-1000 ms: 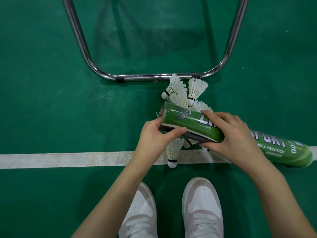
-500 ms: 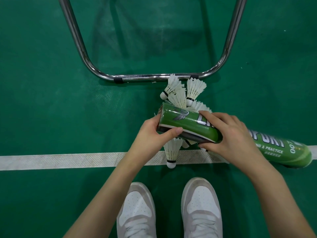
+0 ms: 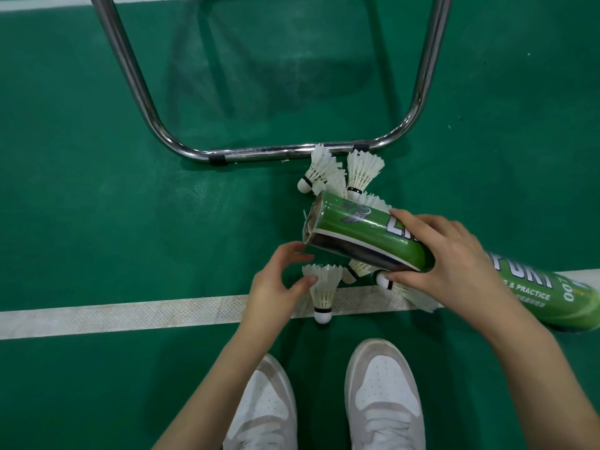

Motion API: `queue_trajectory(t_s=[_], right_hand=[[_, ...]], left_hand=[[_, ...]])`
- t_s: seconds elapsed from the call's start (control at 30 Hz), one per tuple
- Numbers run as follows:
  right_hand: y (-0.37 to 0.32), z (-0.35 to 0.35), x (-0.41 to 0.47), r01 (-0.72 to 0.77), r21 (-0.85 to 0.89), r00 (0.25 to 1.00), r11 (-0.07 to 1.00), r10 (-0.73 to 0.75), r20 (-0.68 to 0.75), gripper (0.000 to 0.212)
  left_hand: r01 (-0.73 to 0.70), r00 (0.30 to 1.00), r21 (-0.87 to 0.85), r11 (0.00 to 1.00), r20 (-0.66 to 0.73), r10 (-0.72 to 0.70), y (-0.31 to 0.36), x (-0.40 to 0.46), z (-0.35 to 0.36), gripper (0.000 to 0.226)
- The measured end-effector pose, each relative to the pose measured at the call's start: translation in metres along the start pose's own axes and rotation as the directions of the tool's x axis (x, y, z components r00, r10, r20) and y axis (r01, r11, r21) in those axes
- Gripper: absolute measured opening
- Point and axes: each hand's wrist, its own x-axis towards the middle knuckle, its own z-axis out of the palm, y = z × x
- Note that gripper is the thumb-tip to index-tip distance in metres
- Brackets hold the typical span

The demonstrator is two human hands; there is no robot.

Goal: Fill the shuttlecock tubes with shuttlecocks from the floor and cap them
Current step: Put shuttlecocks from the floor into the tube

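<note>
- Above the white court line (image 3: 130, 315), just in front of the person's shoes, the green shuttlecock tube (image 3: 363, 237) is held off the floor, tilted, its open mouth facing left and slightly toward the camera.
- The right hand (image 3: 444, 254) wraps the tube's middle, fingers over the top and thumb under the dark lower side, pressed firmly against it.
- The left hand (image 3: 276, 284) sits just below the tube's mouth, fingers and thumb spread and curled around nothing; the thumb tip is just beside the feathers of the nearest shuttlecock (image 3: 323, 290), though I cannot tell whether it touches.
- That shuttlecock lies with its cork on the white line and its skirt pointing away from the person.
- More shuttlecocks lie partly hidden under the tube and right hand, and a cluster of shuttlecocks (image 3: 341, 172) rests beyond the tube (feathers against the chrome bar).
- A second green tube (image 3: 558, 302) lies on the floor to the right, across the line, passing behind the right wrist.
- The bent chrome frame (image 3: 285, 152) stands on the green floor (image 3: 81, 206) farther out.
- Two white shoes (image 3: 383, 394) fill the bottom edge.
</note>
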Motion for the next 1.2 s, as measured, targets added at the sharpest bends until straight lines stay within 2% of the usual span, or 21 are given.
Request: queue_trajectory(t_s=[0.2,0.37,0.53,0.73,1.07,1.2], right_hand=[[0.0,0.002,0.0,-0.001,0.001,1.0,1.0,0.001,-0.005,0.09],[0.0,0.002,0.0,-0.002,0.008,1.0,1.0,0.002,-0.006,0.09],[-0.001,0.002,0.0,-0.007,-0.001,1.0,1.0,0.007,-0.008,0.09],[-0.002,0.003,0.0,-0.007,-0.007,1.0,1.0,0.007,-0.002,0.09],[-0.003,0.003,0.0,-0.007,0.0,1.0,1.0,0.007,0.001,0.09],[-0.003,0.002,0.0,-0.009,0.0,1.0,1.0,0.009,0.005,0.09]], left_hand=[[-0.046,0.998,0.181,0.982,0.054,0.036,-0.003,0.004,0.002,0.042],[-0.006,1.0,0.178,0.984,0.019,0.002,-0.002,0.003,0.0,0.03],[0.055,0.997,0.045,0.997,-0.052,-0.053,-0.001,-0.001,-0.007,0.033],[0.058,0.969,-0.119,0.991,-0.23,-0.084,0.006,0.003,-0.026,0.032],[-0.112,0.898,-0.292,0.95,-0.439,-0.029,0.029,0.015,-0.054,0.024],[-0.164,0.885,-0.371,0.914,-0.465,-0.029,0.04,0.015,-0.058,0.023]])
